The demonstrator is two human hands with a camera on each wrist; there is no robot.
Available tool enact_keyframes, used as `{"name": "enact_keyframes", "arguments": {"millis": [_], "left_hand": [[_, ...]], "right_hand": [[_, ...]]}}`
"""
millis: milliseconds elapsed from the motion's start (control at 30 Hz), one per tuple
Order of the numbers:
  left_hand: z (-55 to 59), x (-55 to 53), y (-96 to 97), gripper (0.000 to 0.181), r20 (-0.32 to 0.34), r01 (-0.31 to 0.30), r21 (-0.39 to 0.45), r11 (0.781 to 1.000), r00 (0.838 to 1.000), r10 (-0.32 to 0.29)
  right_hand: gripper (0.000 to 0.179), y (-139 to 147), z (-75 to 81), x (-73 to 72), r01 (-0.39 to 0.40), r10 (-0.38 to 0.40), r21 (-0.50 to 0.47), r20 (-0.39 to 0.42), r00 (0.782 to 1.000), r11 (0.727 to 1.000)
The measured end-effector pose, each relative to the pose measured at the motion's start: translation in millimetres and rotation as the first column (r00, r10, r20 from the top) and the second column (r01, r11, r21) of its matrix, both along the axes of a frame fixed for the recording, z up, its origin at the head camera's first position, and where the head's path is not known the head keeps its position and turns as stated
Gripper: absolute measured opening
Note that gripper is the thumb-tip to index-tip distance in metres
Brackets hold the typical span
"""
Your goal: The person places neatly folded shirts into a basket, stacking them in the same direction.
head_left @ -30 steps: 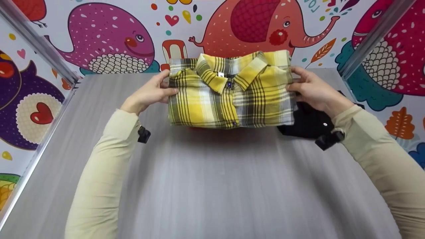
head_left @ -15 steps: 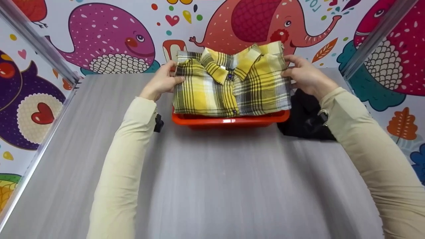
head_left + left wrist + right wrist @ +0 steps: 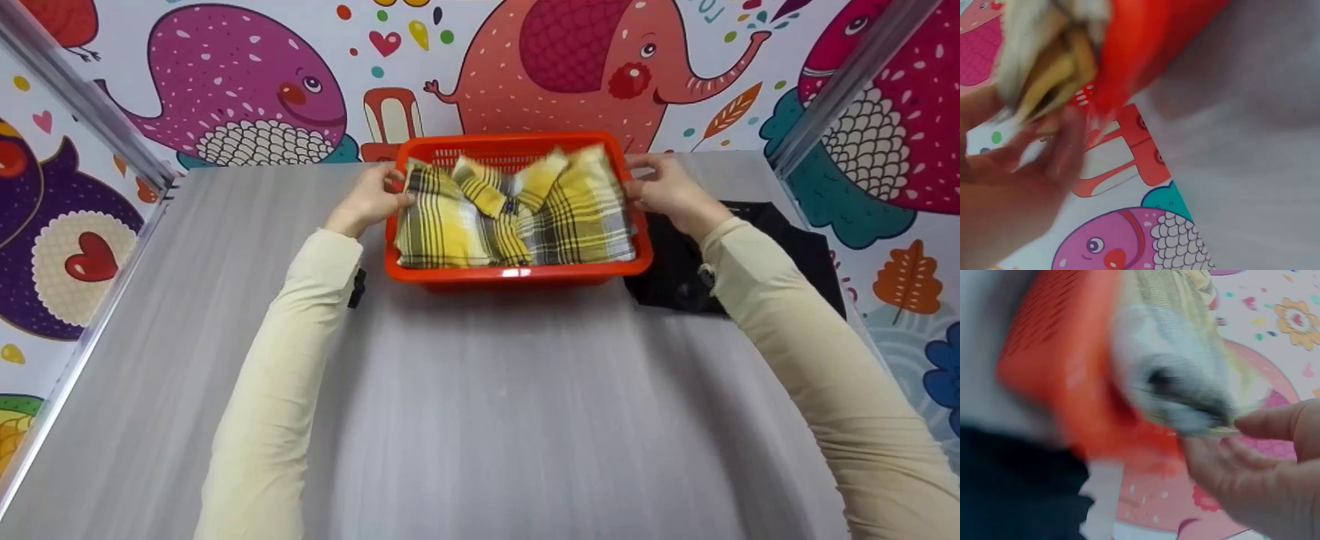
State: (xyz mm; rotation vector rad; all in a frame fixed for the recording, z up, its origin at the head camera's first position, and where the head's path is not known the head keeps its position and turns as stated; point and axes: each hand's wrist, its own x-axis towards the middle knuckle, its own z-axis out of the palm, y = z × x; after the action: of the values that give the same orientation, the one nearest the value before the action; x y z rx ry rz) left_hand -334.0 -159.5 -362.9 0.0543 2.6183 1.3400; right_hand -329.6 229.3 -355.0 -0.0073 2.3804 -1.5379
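A folded yellow, white and black plaid shirt (image 3: 517, 229), collar at the far side, lies within the rim of a red plastic basket (image 3: 517, 276). My left hand (image 3: 371, 199) pinches the shirt's left edge, thumb on top, at the basket's left rim. At the opposite edge, my right hand (image 3: 667, 191) pinches the shirt between thumb and fingers. Both wrist views are blurred: the rolled shirt edge (image 3: 1055, 79) sits at the left fingers, and the grey-white fold (image 3: 1168, 377) at the right thumb and fingers. The basket's inside is mostly hidden under the shirt.
A black garment (image 3: 787, 247) lies on the grey table (image 3: 502, 405) to the right of the basket, partly under my right forearm. A wall with cartoon animals (image 3: 562, 67) stands right behind the basket. Metal posts (image 3: 847, 82) mark the back corners.
Both hands have carried the shirt from above and in front of the basket, over it, then down into it. The basket, first mostly covered by the shirt, now shows its rim all round.
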Motion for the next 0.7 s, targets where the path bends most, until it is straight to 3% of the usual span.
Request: {"name": "enact_keyframes", "arguments": {"millis": [100, 300, 700], "left_hand": [[-2.6, 3.3, -11.7, 0.044, 0.021, -0.012, -0.060, 0.998, 1.000, 0.013], [-9.5, 10.6, -35.1, 0.047, 0.060, -0.031, -0.092, 0.995, 0.998, 0.037], [-30.8, 26.5, -65.4, 0.049, 0.138, -0.036, -0.111, 0.993, 0.989, 0.051]], "right_hand": [[0.045, 9.5, -9.7, 1.5, 0.001, 0.003, 0.088, -0.036, 0.999, 0.996], [0.041, 29.3, -22.8, 4.9, -0.027, 0.028, 0.156, -0.004, 1.000, 0.987], [0.041, 55.0, -34.7, 17.0, -0.068, 0.066, 0.205, 0.017, 0.998, 0.976]]}}
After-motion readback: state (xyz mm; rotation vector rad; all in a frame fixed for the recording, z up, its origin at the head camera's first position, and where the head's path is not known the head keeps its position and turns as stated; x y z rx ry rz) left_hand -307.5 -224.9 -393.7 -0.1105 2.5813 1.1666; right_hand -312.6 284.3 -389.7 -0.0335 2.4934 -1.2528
